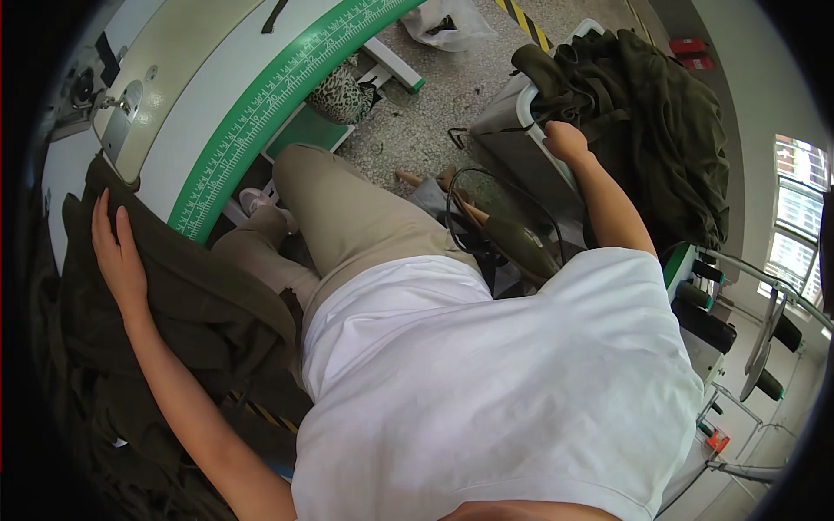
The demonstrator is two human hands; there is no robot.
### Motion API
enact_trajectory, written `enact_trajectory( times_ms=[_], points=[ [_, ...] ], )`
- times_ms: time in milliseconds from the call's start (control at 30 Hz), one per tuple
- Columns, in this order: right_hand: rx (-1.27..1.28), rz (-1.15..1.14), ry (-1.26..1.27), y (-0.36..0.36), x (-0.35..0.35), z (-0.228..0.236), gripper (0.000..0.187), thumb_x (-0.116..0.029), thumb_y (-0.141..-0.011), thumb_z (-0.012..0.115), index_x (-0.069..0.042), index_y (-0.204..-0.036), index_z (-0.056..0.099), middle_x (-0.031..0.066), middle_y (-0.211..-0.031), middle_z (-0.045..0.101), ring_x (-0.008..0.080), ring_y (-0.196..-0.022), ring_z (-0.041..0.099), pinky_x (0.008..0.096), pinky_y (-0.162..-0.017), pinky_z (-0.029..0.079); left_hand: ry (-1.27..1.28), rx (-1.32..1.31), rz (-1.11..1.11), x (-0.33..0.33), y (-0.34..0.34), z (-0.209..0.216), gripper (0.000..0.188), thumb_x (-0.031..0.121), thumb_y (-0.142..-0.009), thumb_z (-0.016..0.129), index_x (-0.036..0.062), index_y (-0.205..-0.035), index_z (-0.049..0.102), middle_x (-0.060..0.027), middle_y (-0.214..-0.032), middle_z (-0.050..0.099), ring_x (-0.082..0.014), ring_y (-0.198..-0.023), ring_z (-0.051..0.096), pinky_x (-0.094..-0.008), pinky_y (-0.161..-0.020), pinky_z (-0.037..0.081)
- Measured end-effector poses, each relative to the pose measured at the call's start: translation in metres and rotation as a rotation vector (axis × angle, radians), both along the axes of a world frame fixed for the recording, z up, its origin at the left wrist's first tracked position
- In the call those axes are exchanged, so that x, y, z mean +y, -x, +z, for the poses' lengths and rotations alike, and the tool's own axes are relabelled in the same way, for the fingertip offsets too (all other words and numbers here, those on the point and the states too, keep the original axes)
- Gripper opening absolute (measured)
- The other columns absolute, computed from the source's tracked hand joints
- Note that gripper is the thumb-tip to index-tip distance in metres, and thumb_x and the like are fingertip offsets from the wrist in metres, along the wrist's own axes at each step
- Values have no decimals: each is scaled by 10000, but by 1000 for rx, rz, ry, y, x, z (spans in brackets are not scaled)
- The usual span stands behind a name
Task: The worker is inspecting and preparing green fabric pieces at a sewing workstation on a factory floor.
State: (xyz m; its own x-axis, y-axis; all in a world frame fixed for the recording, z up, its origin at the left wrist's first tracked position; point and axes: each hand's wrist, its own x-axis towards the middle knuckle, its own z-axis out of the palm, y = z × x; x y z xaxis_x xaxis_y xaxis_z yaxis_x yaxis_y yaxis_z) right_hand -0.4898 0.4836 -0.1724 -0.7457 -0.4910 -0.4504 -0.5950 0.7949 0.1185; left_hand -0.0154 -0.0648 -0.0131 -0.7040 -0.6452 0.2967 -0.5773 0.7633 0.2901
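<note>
My left hand [118, 252] lies flat with its fingers stretched out on a dark olive garment [191, 300]. That cloth spreads from the sewing machine [130, 108] at the far left down over the table's edge and beside my lap. My right hand [566, 141] is closed at the white rim of a grey bin [525, 106] on the right and appears to grip it; the fingertips are hidden. A heap of dark olive cloth [647, 130] fills the bin and hangs over its far side.
A green ruler strip [252, 122] edges the white table. Below the bin lie a long olive object [512, 234] and a black cable [450, 204]. A white plastic bag [452, 24] rests on the speckled floor. Thread spools [695, 304] stand on a rack at right.
</note>
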Motion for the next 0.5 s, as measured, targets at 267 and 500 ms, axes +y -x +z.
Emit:
enact_trajectory(
  times_ms=[267,500],
  points=[
    [-22,-252,143,45,29,-103,309,-144,-768,588,-74,-1070,589,191,-997,638,353,-986,593,458,-802,470,-4,-9,1,-1,15,-9,412,272,-972,429,52,-1320,452,-155,-1358,437,-317,-1279,377,-388,-1049,300],
    [60,-99,423,1,-25,-25,160,-95,-781,592,-53,-923,651,177,-938,636,358,-881,609,421,-726,478,-15,-20,79,11,7,4,416,291,-968,446,84,-1328,456,-137,-1389,397,-298,-1287,374,-373,-1030,324]
  ],
)
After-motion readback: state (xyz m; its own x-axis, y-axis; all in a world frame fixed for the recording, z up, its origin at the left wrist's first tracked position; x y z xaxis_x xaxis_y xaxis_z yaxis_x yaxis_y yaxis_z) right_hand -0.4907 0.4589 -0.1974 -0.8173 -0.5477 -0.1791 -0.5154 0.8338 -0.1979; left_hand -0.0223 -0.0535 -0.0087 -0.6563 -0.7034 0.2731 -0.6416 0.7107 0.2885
